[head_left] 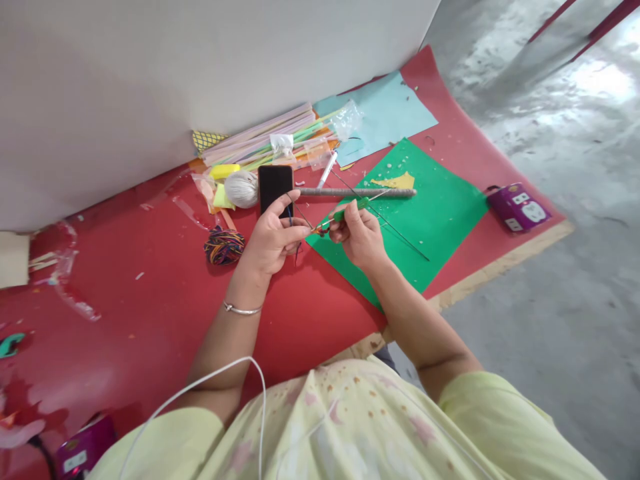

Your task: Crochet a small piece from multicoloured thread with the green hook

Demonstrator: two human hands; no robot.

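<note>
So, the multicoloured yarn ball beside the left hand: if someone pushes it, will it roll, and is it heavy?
The yarn ball looks rounded but loosely wound and slightly flattened on the red mat, so it would probably roll only a little. It seems small and soft, so likely light and squashy. Loose strands may snag or unwind.

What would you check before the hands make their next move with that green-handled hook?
1. Right hand grips the green-handled crochet hook: ok.
2. Left hand pinches the work at the hook's tip: ok.
3. Yarn strand is looped on the tip: cannot tell, too small.
4. Multicoloured yarn ball lies apart from the left hand, on the red mat: ok.
5. Black phone lies just behind the left fingers, close: ok.
6. Long wrapped stick lies beyond both hands: ok.
</note>
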